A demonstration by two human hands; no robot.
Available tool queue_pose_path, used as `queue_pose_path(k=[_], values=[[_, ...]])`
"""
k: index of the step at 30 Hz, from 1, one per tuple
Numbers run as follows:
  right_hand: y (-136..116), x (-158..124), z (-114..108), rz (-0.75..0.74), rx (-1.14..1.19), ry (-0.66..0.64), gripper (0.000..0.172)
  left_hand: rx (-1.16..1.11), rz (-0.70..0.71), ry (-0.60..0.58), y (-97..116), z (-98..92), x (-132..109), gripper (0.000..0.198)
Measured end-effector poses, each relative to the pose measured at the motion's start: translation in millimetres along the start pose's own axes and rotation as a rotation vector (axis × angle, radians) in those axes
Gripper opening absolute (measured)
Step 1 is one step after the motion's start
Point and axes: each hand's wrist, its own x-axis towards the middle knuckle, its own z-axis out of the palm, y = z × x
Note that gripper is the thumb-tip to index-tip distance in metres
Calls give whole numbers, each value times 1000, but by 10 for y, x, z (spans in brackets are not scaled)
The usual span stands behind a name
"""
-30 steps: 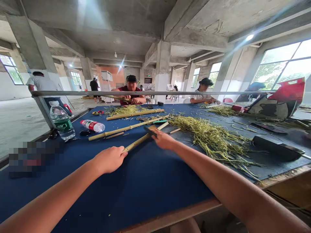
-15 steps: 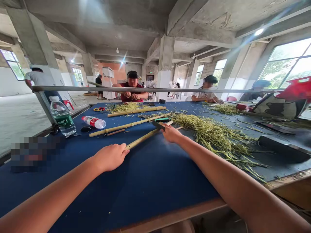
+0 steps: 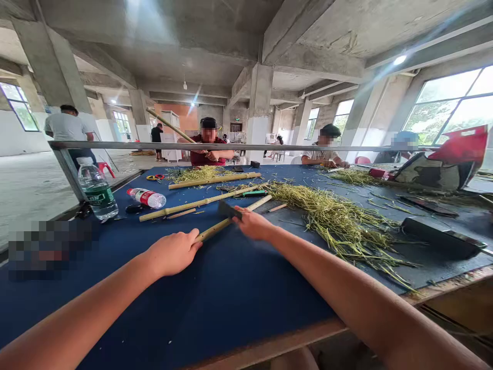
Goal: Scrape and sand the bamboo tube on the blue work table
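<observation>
Head view: both hands outstretched, left hand (image 3: 172, 253) gripping bamboo stick (image 3: 231, 219), right hand (image 3: 253, 224) blade (image 3: 228, 209).

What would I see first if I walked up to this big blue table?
Two bare hands work over the blue table: the left hand grips the near end of a bamboo stick, and the right hand holds a dark blade against it further along. Right of them sprawls a big pile of green-yellow shavings.

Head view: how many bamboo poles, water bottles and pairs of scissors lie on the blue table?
Bamboo poles: 3
Water bottles: 2
Scissors: 1
Total: 6
</observation>
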Motion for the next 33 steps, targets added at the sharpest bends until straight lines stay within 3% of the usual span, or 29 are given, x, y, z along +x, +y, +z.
queue_pose_path(k=[3,6,8,12,15,18,24,27,30,33], values=[[465,27,-203,288,-109,9,49,10,12,-19,4,-18,-16,39],[630,8,-287,423,-153,28,48,14,25,-17,1,-25,-28,37],[506,-12,-238,327,-100,40,48,16,22,-16,-5,-25,-29,36],[-47,-70,2,-135,49,12,51,9,10,-8,-13,-24,-24,32],[-311,-106,103,-328,114,-3,51,3,-1,-13,-8,-23,-20,32],[-206,-80,61,-269,128,34,52,34,-10,-10,1,-2,-6,34],[592,38,-165,284,-36,57,46,27,-5,-26,-22,0,-14,42],[795,48,-239,403,-123,88,43,4,11,-86,-46,-61,-60,39],[671,29,-227,340,-118,111,41,-9,3,-125,-54,-95,-84,40],[250,-19,-106,80,-26,71,44,-4,-15,-90,-48,-65,-55,42]])
